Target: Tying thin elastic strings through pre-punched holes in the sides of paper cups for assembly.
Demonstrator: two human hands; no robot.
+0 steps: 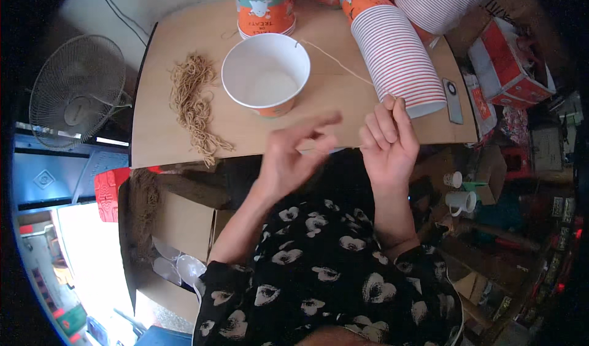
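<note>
A white-lined paper bucket (266,69) with an orange outside stands on the table, its mouth toward me. From its rim a thin tan cord (337,61) runs right toward my right hand (390,140), whose thumb and forefinger are pinched together at the cord's end. My left hand (300,149), partly blurred by motion, is held in front of the bucket with fingers stretched and apart, nothing visible in it. A tangled heap of tan cords (193,103) lies left of the bucket. Right of it, a long nested stack of buckets (399,54) lies on its side.
Behind the bucket stands an upside-down orange bucket (265,11). More nested buckets (445,2) lie at the back right. A phone-like grey device (453,100) rests near the table's right edge. A fan (76,94) stands left; a white mug (461,203) sits lower right.
</note>
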